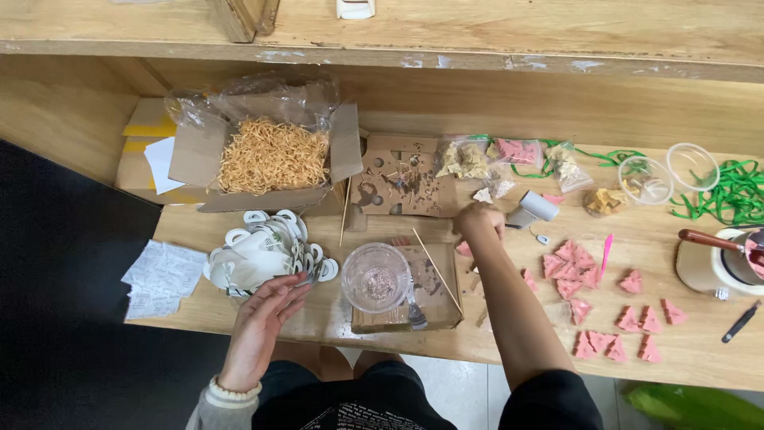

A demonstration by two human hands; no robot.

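The person sits at a wooden worktop [509, 338]. The left hand [267, 314] rests with fingers loosely spread against a heap of white handled lids [267, 251], touching them but clasping none. The right hand [477, 221] reaches forward, its fingers curled down onto something small near a pink piece; I cannot tell what its grip holds, if anything. Between the hands a clear plastic cup [376, 276] stands on a flat cardboard box [434, 299], with a wooden skewer [436, 269] lying across it. To the right, many pink triangular pieces [577, 271] lie spread out, apparently finished, while the box of straw-coloured shredded filler [273, 155] and the empty clear cups [667, 173] suggest the packing has hardly begun.
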